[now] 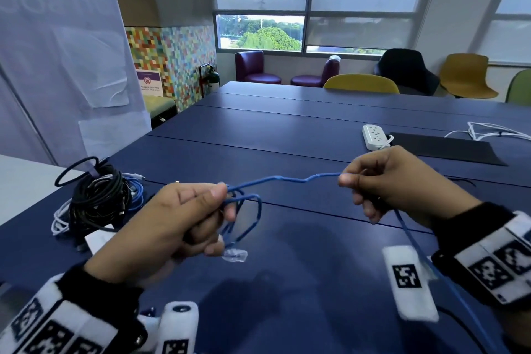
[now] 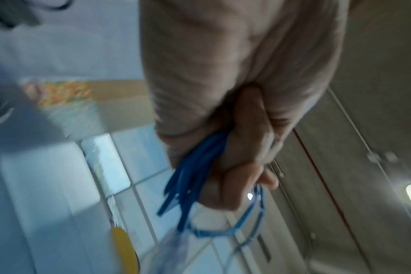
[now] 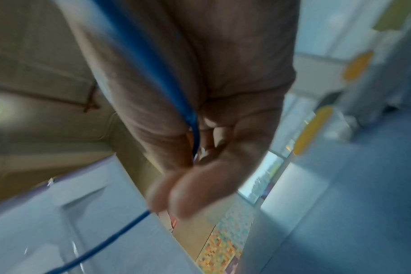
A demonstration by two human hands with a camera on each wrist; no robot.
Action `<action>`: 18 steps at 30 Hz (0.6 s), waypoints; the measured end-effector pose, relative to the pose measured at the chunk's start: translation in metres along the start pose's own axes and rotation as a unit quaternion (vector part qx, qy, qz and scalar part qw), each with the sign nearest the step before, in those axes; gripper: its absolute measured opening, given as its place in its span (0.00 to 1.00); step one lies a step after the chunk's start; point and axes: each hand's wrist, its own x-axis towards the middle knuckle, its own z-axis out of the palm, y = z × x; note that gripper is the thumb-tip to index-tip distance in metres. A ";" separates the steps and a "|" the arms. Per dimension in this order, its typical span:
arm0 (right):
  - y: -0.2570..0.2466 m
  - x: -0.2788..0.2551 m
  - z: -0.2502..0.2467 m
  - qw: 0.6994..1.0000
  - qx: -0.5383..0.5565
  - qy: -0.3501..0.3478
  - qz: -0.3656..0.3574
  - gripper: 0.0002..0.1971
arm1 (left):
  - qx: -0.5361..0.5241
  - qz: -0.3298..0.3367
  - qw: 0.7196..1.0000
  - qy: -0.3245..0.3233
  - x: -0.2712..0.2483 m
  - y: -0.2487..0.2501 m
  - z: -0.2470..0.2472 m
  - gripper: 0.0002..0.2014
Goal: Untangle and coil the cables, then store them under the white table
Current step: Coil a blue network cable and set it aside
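A thin blue cable stretches between my two hands above the dark blue table. My left hand grips several small loops of it, and a clear plug hangs below the fingers. The left wrist view shows the blue loops bunched in the curled fingers. My right hand pinches the cable between thumb and forefinger; the rest runs down past the wrist toward me. In the right wrist view the blue cable crosses the palm. A tangled heap of black, white and blue cables lies at the left.
A white table adjoins the blue one at the far left. A white power strip, a black mat and white cords lie at the right. Chairs stand along the far edge.
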 end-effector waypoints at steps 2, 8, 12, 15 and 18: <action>0.007 0.005 0.007 0.999 0.030 0.002 -0.011 0.07 | -0.110 -0.001 0.994 0.003 0.000 -0.001 0.003 0.18; 0.020 0.004 0.041 0.980 -0.166 0.012 -0.111 0.09 | -0.312 0.029 0.945 0.095 0.007 0.002 0.016 0.17; 0.024 -0.009 0.062 0.962 -0.242 -0.013 -0.128 0.18 | -0.376 0.053 0.919 0.105 0.011 0.001 0.016 0.16; 0.028 -0.021 0.075 0.941 -0.311 -0.009 -0.134 0.19 | -0.400 0.068 0.908 0.108 0.012 -0.003 0.015 0.17; 0.024 -0.035 0.080 0.938 -0.325 -0.016 -0.120 0.19 | -0.407 0.079 0.902 0.118 0.014 -0.005 0.015 0.16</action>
